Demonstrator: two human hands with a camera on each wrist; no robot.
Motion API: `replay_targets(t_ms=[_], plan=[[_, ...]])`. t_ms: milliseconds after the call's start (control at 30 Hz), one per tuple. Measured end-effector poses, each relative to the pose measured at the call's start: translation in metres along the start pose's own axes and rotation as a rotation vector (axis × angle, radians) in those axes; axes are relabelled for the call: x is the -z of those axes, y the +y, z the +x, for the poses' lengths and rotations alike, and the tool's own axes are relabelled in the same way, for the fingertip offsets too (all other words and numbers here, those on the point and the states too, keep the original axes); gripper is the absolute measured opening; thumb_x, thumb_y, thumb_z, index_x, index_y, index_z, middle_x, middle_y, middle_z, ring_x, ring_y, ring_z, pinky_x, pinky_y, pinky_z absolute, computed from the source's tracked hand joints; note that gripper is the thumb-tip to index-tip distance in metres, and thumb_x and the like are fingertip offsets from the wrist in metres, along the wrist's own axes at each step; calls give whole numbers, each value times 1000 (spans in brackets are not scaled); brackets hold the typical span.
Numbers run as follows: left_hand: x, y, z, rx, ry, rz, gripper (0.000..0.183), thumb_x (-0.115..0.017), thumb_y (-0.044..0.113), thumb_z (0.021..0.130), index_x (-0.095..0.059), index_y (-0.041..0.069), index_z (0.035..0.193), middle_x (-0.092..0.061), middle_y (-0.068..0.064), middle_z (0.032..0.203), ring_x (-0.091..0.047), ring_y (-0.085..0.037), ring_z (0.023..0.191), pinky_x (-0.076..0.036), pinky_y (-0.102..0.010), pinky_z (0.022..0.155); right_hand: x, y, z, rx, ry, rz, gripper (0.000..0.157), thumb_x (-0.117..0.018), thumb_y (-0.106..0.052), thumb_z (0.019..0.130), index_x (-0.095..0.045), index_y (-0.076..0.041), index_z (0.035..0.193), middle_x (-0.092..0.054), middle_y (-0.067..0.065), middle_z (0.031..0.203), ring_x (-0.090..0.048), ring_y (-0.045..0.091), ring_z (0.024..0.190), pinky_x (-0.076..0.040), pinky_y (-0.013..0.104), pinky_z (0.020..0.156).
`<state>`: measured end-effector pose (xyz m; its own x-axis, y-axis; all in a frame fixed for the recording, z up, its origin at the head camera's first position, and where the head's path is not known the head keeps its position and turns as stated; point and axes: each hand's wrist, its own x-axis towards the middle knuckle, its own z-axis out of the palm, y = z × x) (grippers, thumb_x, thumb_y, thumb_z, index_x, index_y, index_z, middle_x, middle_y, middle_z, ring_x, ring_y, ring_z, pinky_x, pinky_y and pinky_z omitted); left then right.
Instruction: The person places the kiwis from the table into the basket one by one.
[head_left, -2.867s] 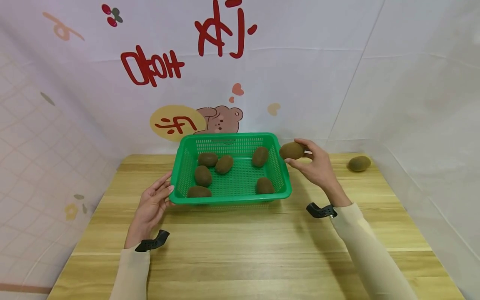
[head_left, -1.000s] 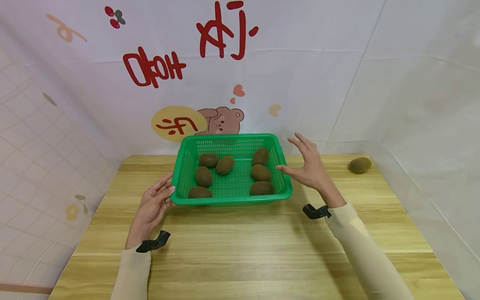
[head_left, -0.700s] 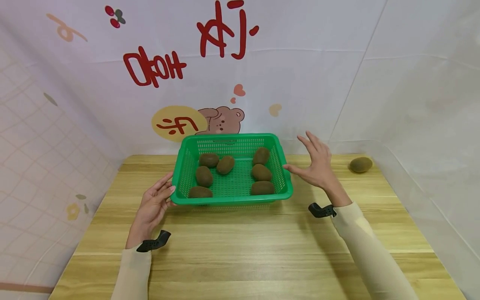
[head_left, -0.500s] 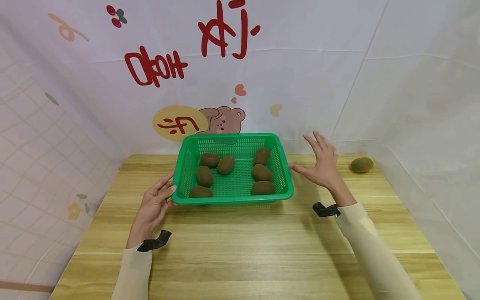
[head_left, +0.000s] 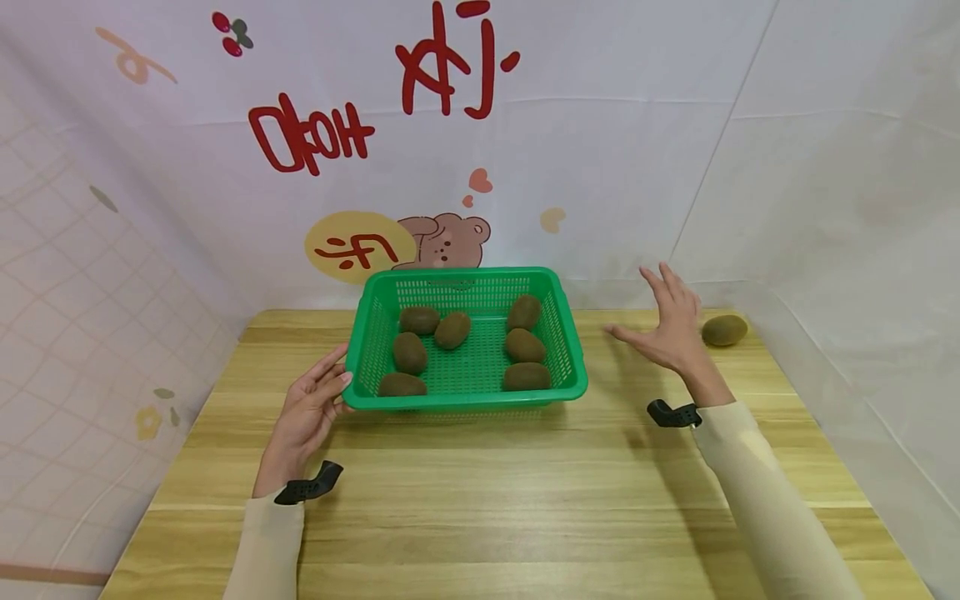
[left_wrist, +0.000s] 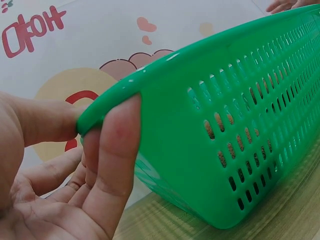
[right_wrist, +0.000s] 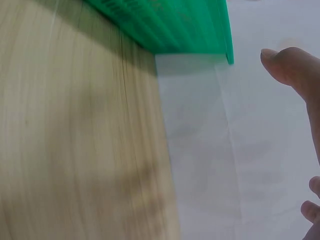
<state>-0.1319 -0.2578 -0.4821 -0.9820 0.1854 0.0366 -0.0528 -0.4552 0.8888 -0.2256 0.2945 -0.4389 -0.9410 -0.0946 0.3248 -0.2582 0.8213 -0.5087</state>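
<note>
A green plastic basket [head_left: 465, 399] with slotted walls stands at the back of the table, several brown kiwis [head_left: 452, 331] inside it along the left and right sides. My left hand [head_left: 306, 410] pinches the basket's left rim; in the left wrist view the thumb and fingers [left_wrist: 120, 135] grip the rim [left_wrist: 165, 62] from both sides. To the right of the basket, my right hand [head_left: 671, 327] is in the air with fingers and thumb spread, holding nothing. Just beyond it a single kiwi [head_left: 724, 331] lies near the table's back right corner.
The wooden table [head_left: 480, 500] meets a white printed backdrop [head_left: 600, 167] behind the basket, with more white sheeting [head_left: 862, 250] at the right and a grid-patterned sheet [head_left: 67, 333] at the left. Each wrist wears a black mount [head_left: 675, 413].
My right hand put the kiwi it held into the basket and let go, then moved right toward the lone kiwi. The left hand has stayed on the rim.
</note>
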Motion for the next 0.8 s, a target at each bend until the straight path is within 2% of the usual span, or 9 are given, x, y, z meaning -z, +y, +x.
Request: replay_targets(t_ms=[233, 467, 800], plan=[[0, 1, -1, -1, -1, -2, 68, -53, 0, 106, -15, -4, 162, -62, -1, 113, -71, -8, 85, -61, -21, 65, 9, 22, -2, -100, -31, -14, 108, -82, -52, 82, -20, -24, 166, -6, 15, 173, -8, 50, 155, -2, 77, 116], [1, 0, -1, -9, -1, -3, 55, -53, 0, 106, -36, 8, 157, -63, -1, 114, -71, -8, 85, -61, -21, 65, 15, 43, -4, -173, -63, -17, 111, -78, -60, 84, -14, -22, 167, 0, 15, 174, -5, 52, 156, 1, 82, 114], [0, 1, -2, 6, 13, 17, 67, -53, 1, 106, -17, -4, 162, -62, 0, 113, -70, -7, 84, -60, -20, 65, 25, 74, -7, -229, -105, -22, 112, -76, -60, 85, -10, -21, 167, 1, 20, 173, -3, 57, 154, -4, 85, 110]])
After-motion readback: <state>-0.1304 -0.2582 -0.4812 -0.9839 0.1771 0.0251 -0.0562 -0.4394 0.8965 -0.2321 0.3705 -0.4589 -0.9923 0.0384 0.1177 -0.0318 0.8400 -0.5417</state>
